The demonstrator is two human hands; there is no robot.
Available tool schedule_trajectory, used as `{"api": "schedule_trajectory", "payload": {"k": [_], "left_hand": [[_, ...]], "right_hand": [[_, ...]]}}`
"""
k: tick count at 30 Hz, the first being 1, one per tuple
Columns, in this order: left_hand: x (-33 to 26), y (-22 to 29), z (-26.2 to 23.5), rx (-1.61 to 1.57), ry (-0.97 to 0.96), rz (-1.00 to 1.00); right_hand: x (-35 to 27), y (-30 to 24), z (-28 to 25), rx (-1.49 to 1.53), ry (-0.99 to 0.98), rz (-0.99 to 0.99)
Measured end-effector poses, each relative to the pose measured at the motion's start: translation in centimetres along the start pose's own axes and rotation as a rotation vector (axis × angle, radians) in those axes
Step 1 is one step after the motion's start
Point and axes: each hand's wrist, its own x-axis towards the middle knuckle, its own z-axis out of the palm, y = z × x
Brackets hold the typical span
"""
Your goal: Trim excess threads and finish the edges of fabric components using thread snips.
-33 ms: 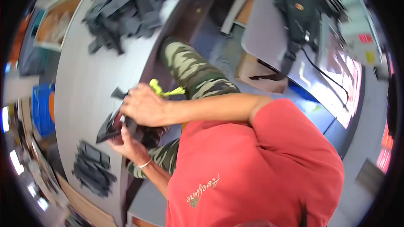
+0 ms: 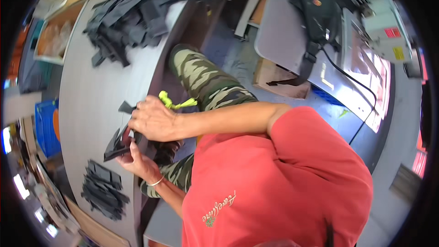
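Both my hands hold a dark fabric piece (image 2: 116,147) over the table's near edge. It is folded or layered, with a dark red part and a small pale spot showing between the hands. My right hand (image 2: 153,118) grips its upper side, fingers bent over it, and a short dark strip (image 2: 126,107) sticks out beyond the fingers. Below, my left hand (image 2: 139,163), with a light bracelet at the wrist, pinches the lower side, thumb on top. The left fingers are partly hidden under the fabric. A bright yellow-green cord (image 2: 176,102) shows beside my right wrist.
On the pale table (image 2: 91,123), a loose heap of dark fabric strips (image 2: 132,16) lies at the far end and a neater stack of dark pieces (image 2: 104,190) nearer. A blue bin (image 2: 46,126) stands beyond. At right, a black bag (image 2: 315,13) lies on a grey surface.
The view has shifted slightly and is sharper now. Both hands keep hold of the dark fabric piece in nearly the same position.
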Motion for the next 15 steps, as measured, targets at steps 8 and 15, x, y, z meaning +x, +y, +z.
{"api": "schedule_trajectory", "payload": {"k": [8, 15], "left_hand": [[1.6, -0.6, 2.2, -0.006, -0.114, -0.023], [1.8, 1.3, 3.1, -0.127, -0.051, -0.276]], "right_hand": [[-0.5, 1.9, -1.5, 0.053, -0.085, 0.134], [-0.9, 2.8, -3.3, 0.273, -0.150, 0.252]]}}
